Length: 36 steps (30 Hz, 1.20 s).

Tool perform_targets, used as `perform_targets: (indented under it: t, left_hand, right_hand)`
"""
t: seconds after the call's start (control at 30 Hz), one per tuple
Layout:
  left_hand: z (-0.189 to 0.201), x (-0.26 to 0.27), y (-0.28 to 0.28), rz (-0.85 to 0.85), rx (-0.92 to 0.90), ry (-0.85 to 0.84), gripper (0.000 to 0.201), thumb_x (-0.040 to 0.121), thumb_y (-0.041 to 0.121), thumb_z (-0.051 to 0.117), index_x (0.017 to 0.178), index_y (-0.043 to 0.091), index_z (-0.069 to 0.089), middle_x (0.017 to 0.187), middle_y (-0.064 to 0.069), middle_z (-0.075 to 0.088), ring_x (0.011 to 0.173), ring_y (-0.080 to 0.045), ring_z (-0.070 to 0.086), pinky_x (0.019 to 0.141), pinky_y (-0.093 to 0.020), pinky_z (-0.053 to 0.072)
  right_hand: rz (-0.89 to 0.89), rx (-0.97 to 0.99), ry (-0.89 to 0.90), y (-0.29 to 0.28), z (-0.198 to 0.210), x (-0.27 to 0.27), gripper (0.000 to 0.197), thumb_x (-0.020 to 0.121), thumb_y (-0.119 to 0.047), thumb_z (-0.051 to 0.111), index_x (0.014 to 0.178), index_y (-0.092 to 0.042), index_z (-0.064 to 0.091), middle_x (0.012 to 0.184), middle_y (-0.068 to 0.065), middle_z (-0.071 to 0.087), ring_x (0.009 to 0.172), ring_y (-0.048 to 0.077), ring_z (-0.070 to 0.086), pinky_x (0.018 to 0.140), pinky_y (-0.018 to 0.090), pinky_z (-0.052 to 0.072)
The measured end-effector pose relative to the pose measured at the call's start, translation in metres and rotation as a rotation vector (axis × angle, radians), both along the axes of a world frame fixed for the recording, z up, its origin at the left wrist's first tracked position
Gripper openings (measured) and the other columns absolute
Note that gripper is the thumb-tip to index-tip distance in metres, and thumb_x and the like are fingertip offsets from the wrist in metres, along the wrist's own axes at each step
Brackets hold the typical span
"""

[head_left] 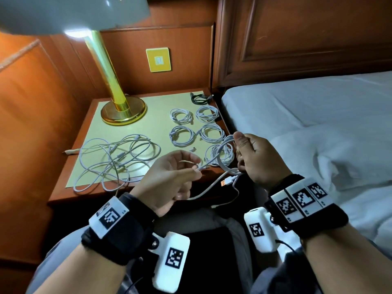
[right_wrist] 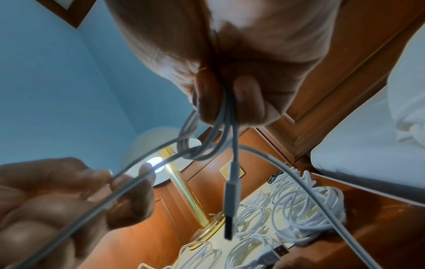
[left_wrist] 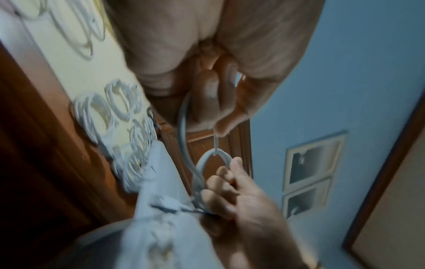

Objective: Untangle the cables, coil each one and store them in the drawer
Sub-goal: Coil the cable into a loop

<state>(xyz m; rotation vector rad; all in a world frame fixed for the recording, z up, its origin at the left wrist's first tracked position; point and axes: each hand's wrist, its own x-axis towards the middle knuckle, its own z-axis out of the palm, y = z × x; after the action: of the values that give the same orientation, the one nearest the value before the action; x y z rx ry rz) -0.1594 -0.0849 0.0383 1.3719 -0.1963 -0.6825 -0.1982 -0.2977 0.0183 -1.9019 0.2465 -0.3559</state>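
A white cable (head_left: 224,158) hangs in loops above the nightstand's front right corner. My right hand (head_left: 240,151) grips the bundled loops (right_wrist: 226,116), and the cable's USB plug (head_left: 226,183) dangles below it (right_wrist: 231,200). My left hand (head_left: 196,166) pinches the cable's free run between thumb and fingertips (left_wrist: 217,130), just left of the right hand. The slack trails down over my lap. A tangle of white cables (head_left: 116,160) lies on the nightstand's front left. Several white coils (head_left: 182,135) and a black coil (head_left: 199,98) lie in rows at its right. No drawer shows.
A brass lamp (head_left: 123,112) stands at the back left of the nightstand (head_left: 157,124), its shade overhead. A bed with white linen (head_left: 307,115) runs close along the right. Wood panelling with a yellow wall plate (head_left: 158,59) stands behind.
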Motion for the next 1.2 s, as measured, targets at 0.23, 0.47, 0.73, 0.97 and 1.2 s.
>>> perform_targets:
  t: [0.23, 0.47, 0.73, 0.97, 1.2]
  left_hand:
    - [0.000, 0.002, 0.010, -0.078, 0.095, -0.295, 0.028, 0.075, 0.021, 0.073, 0.074, -0.005, 0.062, 0.049, -0.002, 0.047, 0.056, -0.025, 0.042, 0.073, -0.041, 0.038]
    - [0.004, -0.002, 0.008, -0.041, -0.031, -0.121, 0.008, 0.087, 0.004, 0.069, 0.090, -0.003, 0.072, 0.057, -0.004, 0.036, 0.040, -0.010, 0.019, 0.043, -0.018, 0.018]
    - [-0.014, 0.017, 0.026, -0.063, 0.642, -0.689, 0.020, 0.090, 0.036, 0.069, 0.082, 0.018, 0.073, 0.059, -0.009, 0.057, 0.047, -0.009, 0.036, 0.049, -0.026, 0.029]
    - [-0.010, 0.013, 0.026, -0.032, 0.472, -0.597, 0.031, 0.091, 0.053, 0.060, 0.089, 0.025, 0.073, 0.047, 0.011, 0.044, 0.044, -0.011, 0.031, 0.050, -0.025, 0.024]
    - [0.000, 0.013, 0.026, -0.007, 0.726, -0.796, 0.044, 0.093, 0.052, 0.059, 0.065, 0.021, 0.073, 0.040, 0.008, 0.035, 0.040, -0.009, 0.033, 0.047, -0.021, 0.029]
  right_hand:
    - [-0.074, 0.145, 0.000, -0.008, 0.011, -0.002, 0.043, 0.103, -0.046, 0.043, 0.069, -0.020, 0.045, 0.051, -0.008, 0.037, 0.044, 0.012, 0.033, 0.048, 0.029, 0.031]
    - [-0.074, -0.034, -0.034, -0.019, 0.014, -0.007, 0.048, 0.096, -0.060, 0.043, 0.063, -0.025, 0.049, 0.049, -0.011, 0.042, 0.046, 0.015, 0.038, 0.052, 0.035, 0.035]
    - [-0.423, -0.335, -0.084, -0.060, 0.029, -0.013, 0.049, 0.105, -0.045, 0.039, 0.077, -0.007, 0.054, 0.069, 0.013, 0.059, 0.073, 0.040, 0.061, 0.074, 0.048, 0.051]
    - [-0.473, -0.332, -0.154, -0.063, 0.028, -0.011, 0.046, 0.105, -0.047, 0.036, 0.073, -0.017, 0.048, 0.071, 0.009, 0.058, 0.071, 0.039, 0.060, 0.072, 0.051, 0.052]
    - [-0.498, -0.419, -0.166, -0.063, 0.026, -0.013, 0.045, 0.106, -0.043, 0.036, 0.077, -0.010, 0.049, 0.071, 0.010, 0.058, 0.071, 0.036, 0.057, 0.066, 0.037, 0.043]
